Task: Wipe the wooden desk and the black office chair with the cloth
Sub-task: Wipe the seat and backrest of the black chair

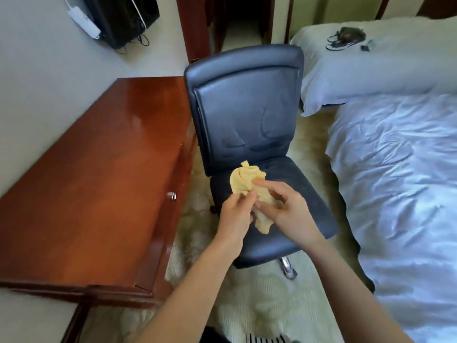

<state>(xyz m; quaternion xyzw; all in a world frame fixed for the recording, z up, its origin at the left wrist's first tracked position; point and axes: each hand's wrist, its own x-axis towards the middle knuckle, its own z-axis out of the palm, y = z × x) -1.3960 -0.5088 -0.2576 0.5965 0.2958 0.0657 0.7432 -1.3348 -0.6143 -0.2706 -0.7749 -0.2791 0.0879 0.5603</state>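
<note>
A crumpled yellow cloth is held above the seat of the black office chair. My left hand pinches its lower left part. My right hand grips it from the right, fingers curled over the fabric, and a tail of cloth hangs down between the two hands. The glossy wooden desk stands to the left of the chair, against the wall. The chair faces me, its seat partly hidden by my hands.
A bed with white sheets and a pillow fills the right side, close to the chair. A dark bag lies on the far bed. A black tower with cables stands at the back left. Pale carpet covers the floor.
</note>
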